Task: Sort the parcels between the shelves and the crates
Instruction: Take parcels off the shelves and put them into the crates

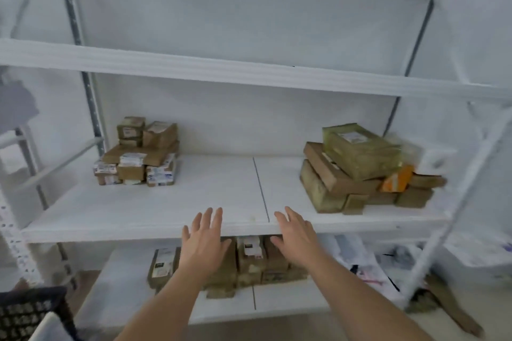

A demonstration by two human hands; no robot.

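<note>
White shelving fills the view. On the middle shelf a stack of small brown labelled parcels stands at the left and a pile of larger brown and greenish parcels at the right, with an orange one among them. More brown parcels sit on the lower shelf. My left hand and my right hand reach forward in front of the middle shelf's front edge, fingers spread and straight, holding nothing.
A black lattice crate with something white inside shows at the bottom left corner. White plastic mailers lie on the lower shelf at the right. Brown items lie on the floor by the right shelf upright.
</note>
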